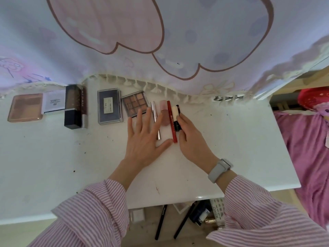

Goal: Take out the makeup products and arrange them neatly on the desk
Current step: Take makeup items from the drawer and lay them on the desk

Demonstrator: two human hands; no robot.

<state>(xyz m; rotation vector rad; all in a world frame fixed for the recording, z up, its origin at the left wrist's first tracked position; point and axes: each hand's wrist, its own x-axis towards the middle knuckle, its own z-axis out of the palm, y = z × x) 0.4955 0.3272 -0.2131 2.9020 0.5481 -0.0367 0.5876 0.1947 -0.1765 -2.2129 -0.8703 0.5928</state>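
A row of makeup products runs along the far edge of the white desk [231,148], under the hem of a printed curtain [178,41]; from the left there is a peach compact [25,107], a small white box [54,102], a tall dark bottle [72,106] with a brown tube [84,107] just beside it, a grey palette [109,106] and an eyeshadow palette [134,103], all lying square to one another; to the right of these come a slim silver stick [156,120], a pale pink tube [164,112], a red pencil [172,121] and a cream-and-black stick [176,115], side by side and touching or nearly so.

The left hand [144,139] lies flat with fingers spread wide, its fingertips reaching the near edge of the eyeshadow palette and the silver stick; the right hand [191,138] has its fingers curled against the right side of the cream-and-black stick, seemingly nudging it into line, with a grey wristband [219,170] on that wrist.

The job looks well advanced, though not finished; below the near edge of the desk more items wait, among them two black pencils [161,221] and a dark bottle [200,215], in what may be a bag or drawer.

The red pencil carries white lettering along its barrel, too blurred to read; the white box and the grey palette bear labels with small print, likewise illegible.
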